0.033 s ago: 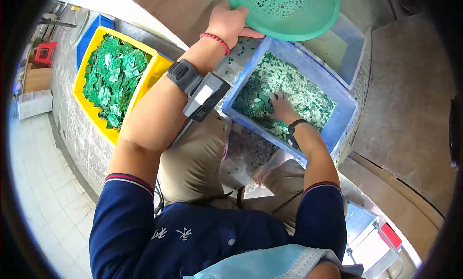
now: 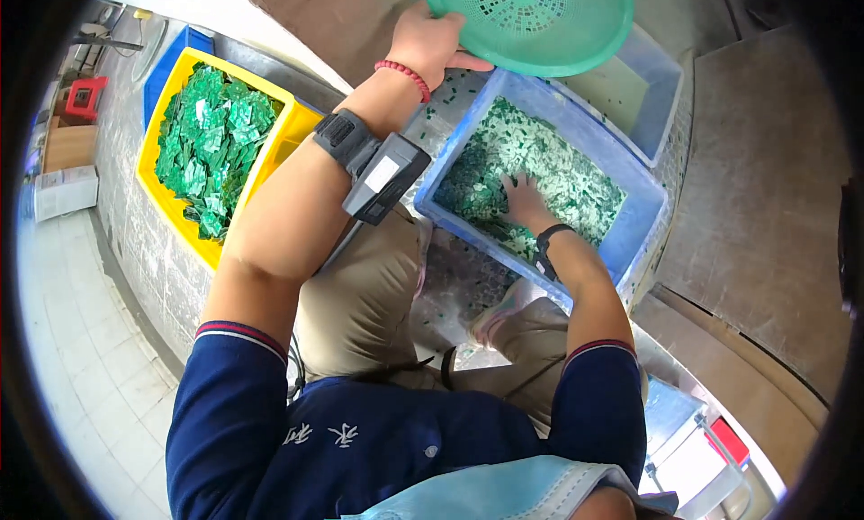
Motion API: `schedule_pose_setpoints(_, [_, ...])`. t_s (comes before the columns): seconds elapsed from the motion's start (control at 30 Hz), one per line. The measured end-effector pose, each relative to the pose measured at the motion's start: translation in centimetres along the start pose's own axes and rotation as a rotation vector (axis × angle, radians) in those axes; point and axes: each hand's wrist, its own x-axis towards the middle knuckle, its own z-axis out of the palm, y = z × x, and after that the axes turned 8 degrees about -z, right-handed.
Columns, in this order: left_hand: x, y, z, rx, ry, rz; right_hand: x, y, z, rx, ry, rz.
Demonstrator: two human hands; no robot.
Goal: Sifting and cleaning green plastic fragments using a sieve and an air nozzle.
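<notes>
My left hand (image 2: 427,45) grips the near-left rim of a round green plastic sieve (image 2: 540,63), its thumb stretched along the underside. The sieve hangs tilted above the far side of a blue plastic bin (image 2: 630,237). Many small flat chips (image 2: 567,165), dark green and whitish, lie in that bin. Among them is my right hand (image 2: 525,199), fingers apart and fingertips touching the chips at the left of the heap. Whether any chips lie under its palm is hidden.
On the left stands a yellow bin (image 2: 261,192) full of larger green shiny pieces (image 2: 216,129), with a blue bin (image 2: 184,45) behind it. Another blue-grey bin (image 2: 661,97) stands beyond the chips. Loose chips dot the surface below. A brown board (image 2: 765,178) is at right.
</notes>
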Motion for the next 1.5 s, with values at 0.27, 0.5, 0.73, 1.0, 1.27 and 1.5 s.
schedule_pose_setpoints(0.27, [2.1, -1.8, 1.3, 0.071, 0.063, -0.144, 0.1, -0.1, 0.2, 0.111, 0.02, 0.005])
schedule_pose_setpoints(0.5, [5.1, -3.4, 2.1, 0.028, 0.109, -0.202, 0.4, -0.1, -0.6, 0.139, -0.033, -0.001])
schedule_pose_setpoints(0.73, [10.5, -5.7, 5.3, -0.151, 0.167, -0.226, 1.5, 2.1, 0.3, 0.338, 0.006, -0.046])
schedule_pose_setpoints(1.0, [13.4, -7.3, 6.6, -0.243, 0.072, -0.392, 1.1, 2.0, 1.3, 0.352, -0.078, -0.097])
schedule_pose_setpoints(1.27, [15.7, -9.1, 5.3, -0.256, 0.129, -0.251, 0.1, 5.5, 0.1, 0.674, 0.061, -0.087])
schedule_pose_setpoints(1.5, [16.7, -11.2, 5.1, -0.226, 0.166, -0.223, -3.3, 9.4, -6.7, 0.71, 0.333, 0.127])
